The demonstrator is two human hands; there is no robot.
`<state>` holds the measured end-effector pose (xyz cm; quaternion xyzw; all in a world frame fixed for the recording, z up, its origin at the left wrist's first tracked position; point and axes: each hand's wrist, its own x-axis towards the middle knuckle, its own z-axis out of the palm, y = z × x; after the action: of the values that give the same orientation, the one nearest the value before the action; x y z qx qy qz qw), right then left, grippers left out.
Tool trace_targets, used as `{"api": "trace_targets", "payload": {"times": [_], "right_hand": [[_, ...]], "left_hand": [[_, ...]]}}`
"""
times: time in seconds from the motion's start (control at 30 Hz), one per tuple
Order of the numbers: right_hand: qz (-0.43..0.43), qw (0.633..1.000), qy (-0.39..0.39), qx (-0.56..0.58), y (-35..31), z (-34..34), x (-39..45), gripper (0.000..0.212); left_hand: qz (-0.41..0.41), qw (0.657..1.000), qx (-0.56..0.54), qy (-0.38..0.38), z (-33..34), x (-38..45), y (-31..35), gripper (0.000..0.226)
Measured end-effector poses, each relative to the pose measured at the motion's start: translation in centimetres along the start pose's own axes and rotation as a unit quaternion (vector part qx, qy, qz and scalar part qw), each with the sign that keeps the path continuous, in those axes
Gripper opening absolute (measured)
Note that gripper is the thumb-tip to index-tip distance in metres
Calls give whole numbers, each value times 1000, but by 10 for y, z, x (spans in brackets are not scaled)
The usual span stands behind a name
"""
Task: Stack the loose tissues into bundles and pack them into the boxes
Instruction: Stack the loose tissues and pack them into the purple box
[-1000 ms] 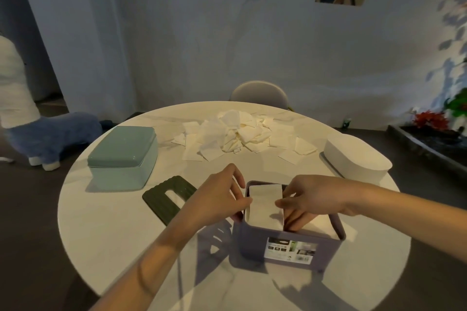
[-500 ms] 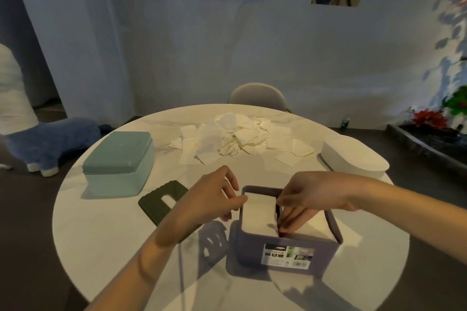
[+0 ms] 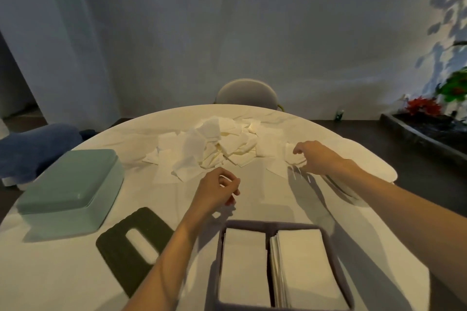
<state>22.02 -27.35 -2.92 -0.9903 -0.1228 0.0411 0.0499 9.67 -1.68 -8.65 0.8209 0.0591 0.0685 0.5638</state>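
A white desk [image 3: 63,272], faintly veined like marble, carries a heap of white loose tissues [image 3: 214,149] toward twelve o'clock. At nine o'clock sits a box [image 3: 73,184] in pale mint with a darker sage-green lid. A dark olive lid [image 3: 134,247] with a slot showing the white desk lies at seven o'clock. The open box [image 3: 214,260] at six o'clock is greyish purple, holding two white bundles [image 3: 303,267]. The wall [image 3: 177,45] is pale blue-grey; red flowers [image 3: 422,106] and green leaves [image 3: 454,83] at three o'clock
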Motion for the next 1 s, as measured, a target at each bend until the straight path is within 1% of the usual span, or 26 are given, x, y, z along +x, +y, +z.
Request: {"api": "trace_targets", "payload": {"times": [0.07, 0.17, 0.23, 0.3, 0.33, 0.43, 0.53, 0.63, 0.73, 0.8, 0.87, 0.93, 1.0], "right_hand": [[-1, 1000, -4, -18, 7, 8, 21, 56], [-24, 999, -13, -41, 15, 17, 51, 55], [-27, 997, -32, -70, 18, 21, 61, 50], [-34, 993, -58, -93, 21, 25, 72, 45], [-38, 993, -54, -97, 22, 27, 75, 44], [-46, 995, 1, -90, 24, 33, 82, 39], [-47, 995, 69, -54, 20, 47, 79, 34], [-35, 990, 133, 7, 18, 54, 74, 27], [-28, 987, 145, 63, 17, 41, 70, 21], [-40, 978, 147, 143, 12, 26, 59, 21], [-66, 959, 164, 222, 3, 13, 44, 20], [-84, 930, 153, 322, -10, 1, 23, 18], [-98, 879, 110, 453, -25, -3, 4, 17]], "left_hand": [[-10, 998, -67, 16, 14, 14, -6, 16], [-10, 978, -199, 69, 32, 27, -17, 14], [-2, 970, -226, 89, 36, 32, -21, 15], [3, 969, -231, 86, 38, 41, -26, 17], [5, 969, -233, 83, 37, 44, -28, 18], [4, 967, -241, 84, 34, 47, -32, 19], [2, 966, -245, 84, 34, 50, -35, 19], [3, 966, -245, 81, 34, 50, -35, 20], [1, 963, -258, 79, 32, 50, -34, 21], [-2, 962, -263, 76, 32, 49, -34, 21], [0, 961, -266, 70, 32, 49, -34, 21], [-3, 961, -269, 70, 33, 49, -32, 26], [-12, 957, -285, 54, 32, 48, -26, 45]]}}
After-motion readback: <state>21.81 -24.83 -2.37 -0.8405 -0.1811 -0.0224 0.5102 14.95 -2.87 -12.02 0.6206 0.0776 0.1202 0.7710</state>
